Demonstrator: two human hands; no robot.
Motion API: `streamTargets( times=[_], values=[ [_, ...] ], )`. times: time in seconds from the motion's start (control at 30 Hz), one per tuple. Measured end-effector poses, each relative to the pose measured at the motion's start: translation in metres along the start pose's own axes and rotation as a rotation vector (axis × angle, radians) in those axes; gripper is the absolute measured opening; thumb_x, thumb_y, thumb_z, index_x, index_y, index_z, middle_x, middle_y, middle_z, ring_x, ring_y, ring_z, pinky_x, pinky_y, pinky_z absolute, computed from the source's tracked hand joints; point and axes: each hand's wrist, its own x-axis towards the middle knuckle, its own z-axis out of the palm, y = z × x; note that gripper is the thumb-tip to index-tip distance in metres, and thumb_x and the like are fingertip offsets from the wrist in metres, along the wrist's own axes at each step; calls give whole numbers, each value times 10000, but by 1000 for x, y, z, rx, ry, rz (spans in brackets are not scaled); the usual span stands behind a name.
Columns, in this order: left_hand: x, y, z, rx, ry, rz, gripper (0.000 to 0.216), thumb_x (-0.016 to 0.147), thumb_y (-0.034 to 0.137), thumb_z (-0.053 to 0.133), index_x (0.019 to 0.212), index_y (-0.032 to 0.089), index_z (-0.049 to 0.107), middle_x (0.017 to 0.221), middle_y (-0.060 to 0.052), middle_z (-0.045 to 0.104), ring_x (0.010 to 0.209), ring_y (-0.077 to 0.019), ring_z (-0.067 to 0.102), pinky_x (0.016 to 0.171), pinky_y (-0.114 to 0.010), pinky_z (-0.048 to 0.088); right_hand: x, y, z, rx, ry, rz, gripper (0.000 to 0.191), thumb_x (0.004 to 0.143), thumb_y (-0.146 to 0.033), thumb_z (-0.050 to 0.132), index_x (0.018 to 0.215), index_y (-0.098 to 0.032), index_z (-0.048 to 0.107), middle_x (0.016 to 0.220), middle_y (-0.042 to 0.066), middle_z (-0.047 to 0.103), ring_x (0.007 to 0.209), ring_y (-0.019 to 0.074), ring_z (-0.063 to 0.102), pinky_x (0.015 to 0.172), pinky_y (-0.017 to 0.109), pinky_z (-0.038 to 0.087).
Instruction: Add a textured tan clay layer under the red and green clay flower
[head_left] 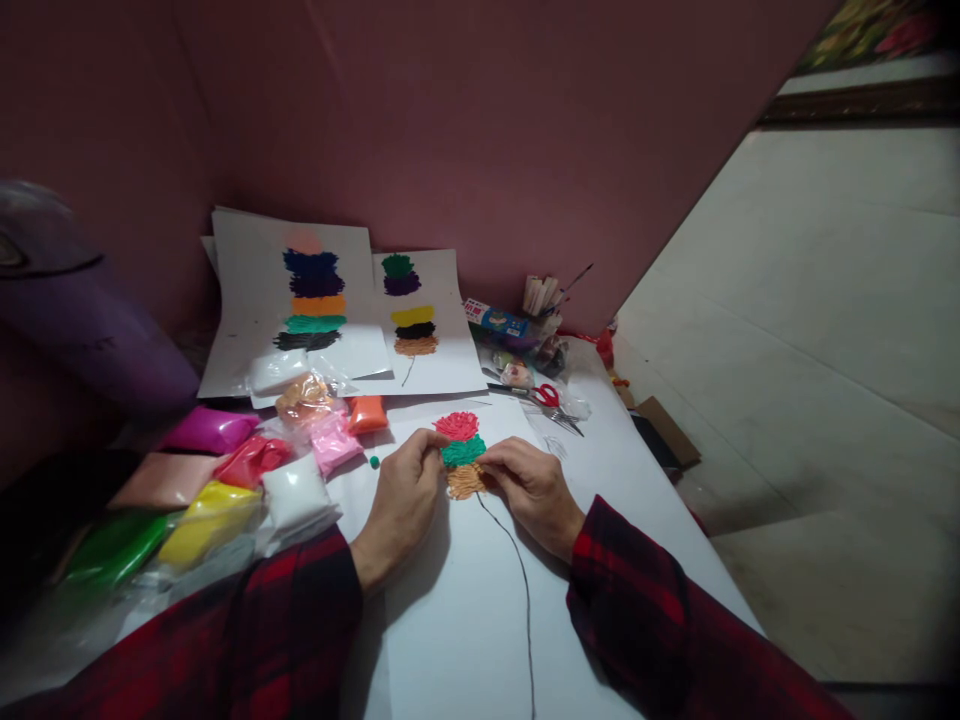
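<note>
A layered shape of modelling clay lies on white paper. It has a red clay layer on top, a green clay layer in the middle and an orange clay layer at the bottom. My left hand is closed, with its fingertips at the left edge of the green clay. On the opposite side, my right hand pinches at the right edge of that same layer. A thin dark line runs down from the orange clay. Beside my left hand sits a small green clay ball.
Bags of coloured clay, among them a yellow bag and a white bag, crowd the left. Papers with striped clay lean against the wall behind. Red-handled scissors lie back right. A purple bottle stands far left.
</note>
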Motion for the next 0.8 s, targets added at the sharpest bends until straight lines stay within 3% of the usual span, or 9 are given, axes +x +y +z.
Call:
streamTargets(
  times=[0.8],
  values=[
    [1,2,-1,11,-18,-14,167,835,194,421,850,184,587,717,13,589,695,-152,541,670,-277,401,-7,-4,-2,29,-32,8,178,844,-50,547,904,-170,663,811,60,669,744,169,592,673,323,503]
  ],
)
